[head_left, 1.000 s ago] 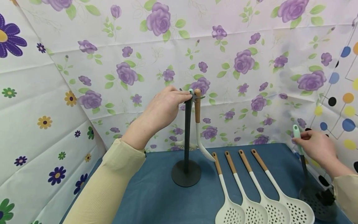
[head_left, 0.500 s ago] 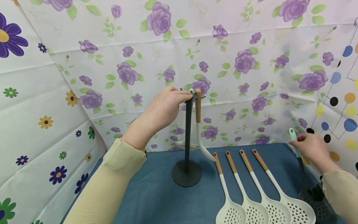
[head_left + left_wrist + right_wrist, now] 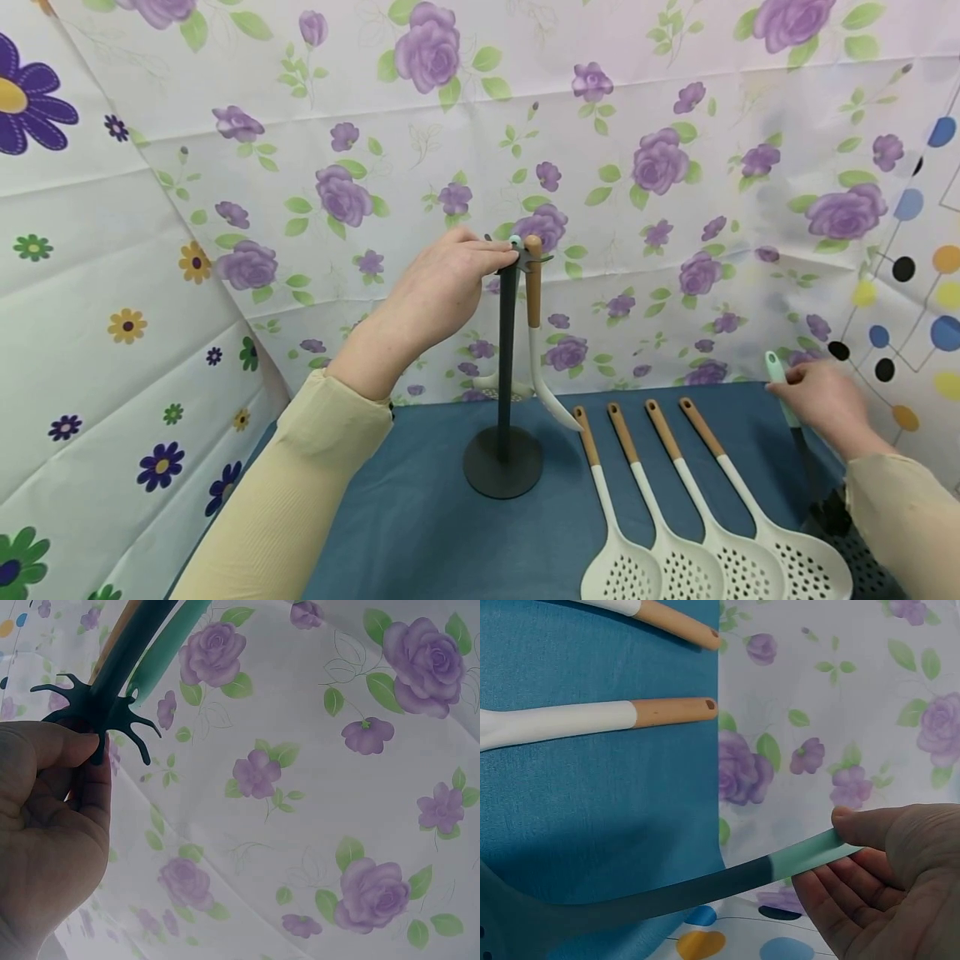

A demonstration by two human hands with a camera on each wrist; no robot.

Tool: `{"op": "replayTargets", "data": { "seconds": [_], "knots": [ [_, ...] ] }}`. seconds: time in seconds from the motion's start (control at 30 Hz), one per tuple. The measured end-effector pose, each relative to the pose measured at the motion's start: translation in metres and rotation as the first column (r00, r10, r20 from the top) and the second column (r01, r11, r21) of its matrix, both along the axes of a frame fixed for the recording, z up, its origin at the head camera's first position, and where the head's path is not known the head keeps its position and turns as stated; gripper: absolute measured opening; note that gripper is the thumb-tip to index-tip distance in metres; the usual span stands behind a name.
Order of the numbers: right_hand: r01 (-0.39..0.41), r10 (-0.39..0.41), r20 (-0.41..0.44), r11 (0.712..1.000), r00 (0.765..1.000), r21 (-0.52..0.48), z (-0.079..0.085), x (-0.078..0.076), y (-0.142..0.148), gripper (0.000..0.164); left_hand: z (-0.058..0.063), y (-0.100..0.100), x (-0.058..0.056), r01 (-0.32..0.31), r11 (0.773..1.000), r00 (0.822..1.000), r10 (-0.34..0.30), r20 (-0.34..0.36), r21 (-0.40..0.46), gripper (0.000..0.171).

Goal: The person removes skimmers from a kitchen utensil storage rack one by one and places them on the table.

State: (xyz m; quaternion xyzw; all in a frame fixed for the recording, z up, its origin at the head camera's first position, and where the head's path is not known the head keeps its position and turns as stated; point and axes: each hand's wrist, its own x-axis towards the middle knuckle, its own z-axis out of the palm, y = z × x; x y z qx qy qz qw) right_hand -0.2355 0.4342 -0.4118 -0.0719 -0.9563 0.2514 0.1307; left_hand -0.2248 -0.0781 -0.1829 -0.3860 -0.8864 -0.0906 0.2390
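My left hand (image 3: 442,279) pinches the hooked top of a black utensil stand (image 3: 506,358); thumb and fingers grip the dark hook ring (image 3: 101,712) in the left wrist view. From its hooks hang a white utensil with a wooden handle (image 3: 533,292) and one with a mint-green handle (image 3: 161,656), mostly hidden behind the pole in the head view. At the far right, my right hand (image 3: 828,404) holds a dark skimmer by its mint-green handle (image 3: 806,853). The skimmer's perforated head (image 3: 862,558) slants down, partly covered by the sleeve.
Several white skimmers with wooden handles (image 3: 701,429) lie side by side on the blue cloth (image 3: 420,533), between the stand and my right hand. Flowered sheets (image 3: 450,150) enclose the back and left; a dotted sheet (image 3: 926,333) stands close on the right.
My right hand has moved left and slightly down in the head view, taking the dark skimmer's handle with it. The left hand stays on top of the stand.
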Motion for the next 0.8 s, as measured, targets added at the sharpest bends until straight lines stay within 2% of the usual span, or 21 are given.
{"op": "replayTargets", "data": {
  "seconds": [0.23,0.33,0.43,0.6,0.8],
  "knots": [
    [-0.043,0.043,0.029,0.999,0.999,0.006,-0.007,-0.006,-0.003,0.043,0.0,-0.001,0.0,0.005,1.0,1.0,-0.005,-0.001,0.001,0.046],
    [-0.052,0.052,0.05,0.999,0.997,-0.005,-0.011,-0.009,-0.004,0.037,0.001,-0.001,0.001,0.002,1.0,1.0,-0.002,-0.002,-0.003,0.046],
    [-0.048,0.049,0.073,0.999,0.996,-0.012,-0.013,-0.01,-0.004,0.028,0.001,0.0,0.002,-0.005,1.0,1.0,0.005,0.004,-0.008,0.046],
    [-0.021,0.023,0.112,1.0,0.993,-0.021,-0.017,-0.013,-0.006,0.038,0.001,0.0,0.001,-0.015,1.0,1.0,0.015,0.007,-0.019,0.046],
    [0.014,-0.008,0.135,0.999,0.991,-0.041,-0.024,-0.022,-0.007,0.038,0.001,0.0,0.001,-0.005,1.0,1.0,0.005,-0.002,-0.01,0.046]
  ]
}}
